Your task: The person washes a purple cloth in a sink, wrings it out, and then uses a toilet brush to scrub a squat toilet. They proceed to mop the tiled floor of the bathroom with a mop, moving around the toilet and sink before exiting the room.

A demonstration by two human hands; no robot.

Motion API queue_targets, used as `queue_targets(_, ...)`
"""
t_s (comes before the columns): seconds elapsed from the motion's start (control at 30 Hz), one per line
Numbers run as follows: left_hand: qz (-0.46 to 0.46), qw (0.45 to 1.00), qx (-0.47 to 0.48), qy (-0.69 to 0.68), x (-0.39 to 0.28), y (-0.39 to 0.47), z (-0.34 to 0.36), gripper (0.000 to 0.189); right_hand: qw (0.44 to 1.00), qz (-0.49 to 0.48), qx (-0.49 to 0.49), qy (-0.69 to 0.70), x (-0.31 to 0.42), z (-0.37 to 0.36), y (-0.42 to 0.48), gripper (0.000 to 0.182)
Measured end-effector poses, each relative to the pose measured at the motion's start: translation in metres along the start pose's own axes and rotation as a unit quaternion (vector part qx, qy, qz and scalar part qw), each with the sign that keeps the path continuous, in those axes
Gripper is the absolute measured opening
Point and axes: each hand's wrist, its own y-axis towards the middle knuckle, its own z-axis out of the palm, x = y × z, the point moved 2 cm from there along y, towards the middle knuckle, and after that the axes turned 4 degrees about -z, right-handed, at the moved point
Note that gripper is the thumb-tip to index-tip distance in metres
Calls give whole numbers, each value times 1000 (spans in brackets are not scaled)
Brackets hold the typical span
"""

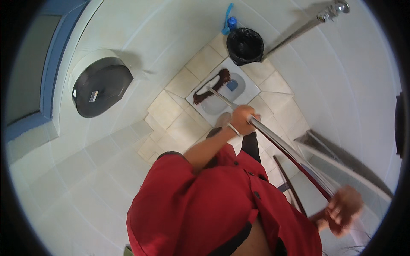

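My left hand, with a light bangle at its wrist, is wrapped around the middle of a shiny metal broom pole. Farther up the same pole, my right hand is closed around it near its upper end; motion blurs the fingers. The pole slants down to a broom head with dark reddish-brown bristles and a pale back. That head lies across the white squat toilet, over its rim and part of the bowl. A blue patch shows in the bowl beside the bristles; I cannot tell what it is.
A bin with a black liner stands behind the toilet, near a blue bottle and blue long-handled brush. A metal pipe runs up the right wall. The left wall carries a dark paper dispenser. A ledge juts out at right.
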Motion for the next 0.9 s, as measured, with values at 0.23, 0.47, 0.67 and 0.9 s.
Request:
queue_targets(0.23,-1,1000,28,-4,74,-43,9,27,1000,16,8,-5,-54,81,-23,31)
queue_targets(0.47,20,993,112,-21,10,-50,18,28,1000,3,-22,-21,-14,78,-53,28)
queue_targets(0.67,41,998,42,26,-10,-54,0,26,998,-41,12,55,20,45,-54,30)
queue_targets(0.9,10,992,66,110,93,-68,-53,20,998,42,-46,28,-68,93,-53,34)
